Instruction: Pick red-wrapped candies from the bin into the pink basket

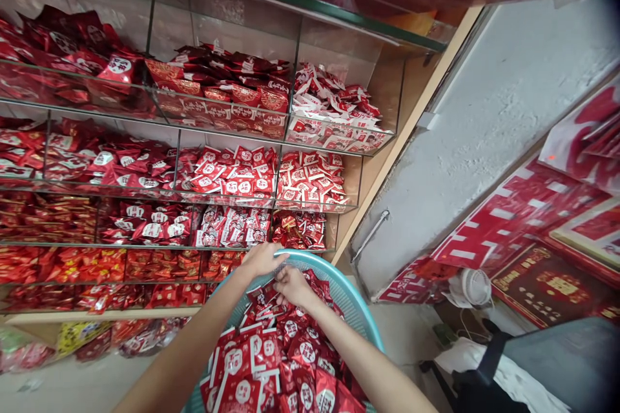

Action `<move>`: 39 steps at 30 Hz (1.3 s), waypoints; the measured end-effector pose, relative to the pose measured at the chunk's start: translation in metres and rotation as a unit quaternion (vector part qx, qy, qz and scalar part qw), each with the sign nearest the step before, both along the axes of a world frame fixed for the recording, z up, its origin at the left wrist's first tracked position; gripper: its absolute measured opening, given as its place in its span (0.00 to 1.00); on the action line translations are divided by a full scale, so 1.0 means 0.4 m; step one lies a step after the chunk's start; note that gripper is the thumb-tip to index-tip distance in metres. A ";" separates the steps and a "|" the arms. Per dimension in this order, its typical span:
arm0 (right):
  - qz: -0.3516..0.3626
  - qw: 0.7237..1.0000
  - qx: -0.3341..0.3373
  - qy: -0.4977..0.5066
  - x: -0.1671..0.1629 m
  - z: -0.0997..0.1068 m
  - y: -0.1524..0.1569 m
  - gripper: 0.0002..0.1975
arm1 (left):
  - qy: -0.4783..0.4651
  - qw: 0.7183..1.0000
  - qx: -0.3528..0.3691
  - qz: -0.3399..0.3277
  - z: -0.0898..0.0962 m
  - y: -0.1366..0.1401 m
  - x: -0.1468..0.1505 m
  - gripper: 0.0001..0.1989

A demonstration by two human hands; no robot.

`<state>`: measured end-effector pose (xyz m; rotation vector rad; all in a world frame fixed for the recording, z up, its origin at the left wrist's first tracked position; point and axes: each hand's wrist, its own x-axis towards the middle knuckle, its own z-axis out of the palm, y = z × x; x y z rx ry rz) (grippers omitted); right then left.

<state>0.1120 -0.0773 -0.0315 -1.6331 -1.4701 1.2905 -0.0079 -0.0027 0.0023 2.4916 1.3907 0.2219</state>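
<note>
A light-blue plastic basket (356,300) is below me, filled with small red packets (305,352) printed with white labels. At its far rim is my left hand (262,259), closed over the edge with the thumb on the inner side. My right hand (292,285) reaches inside near that same rim, just above the packets. Its fingers are curled in, and whatever lies between them is hidden. Both forearms cross over the heap of packets.
Shelves with clear dividers (232,190) hold many red packets ahead and left. Bagged goods (82,335) lie under the lowest shelf. A grey wall (465,142) stands to the right, with red printed items (513,219), a white fan-like object (475,286) and a grey chair (566,361).
</note>
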 end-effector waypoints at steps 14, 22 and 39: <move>-0.093 0.944 0.159 -0.272 0.165 0.126 0.109 0.10 | 0.005 1.000 -0.005 -0.010 -0.006 0.008 -0.003 0.25; -0.078 0.916 0.057 -0.391 0.250 0.067 0.241 0.10 | -0.004 1.000 -0.001 -0.014 0.006 -0.003 -0.005 0.25; -0.117 0.901 0.028 -0.418 0.228 0.022 0.266 0.12 | -0.001 1.000 -0.011 -0.004 0.024 -0.008 -0.001 0.25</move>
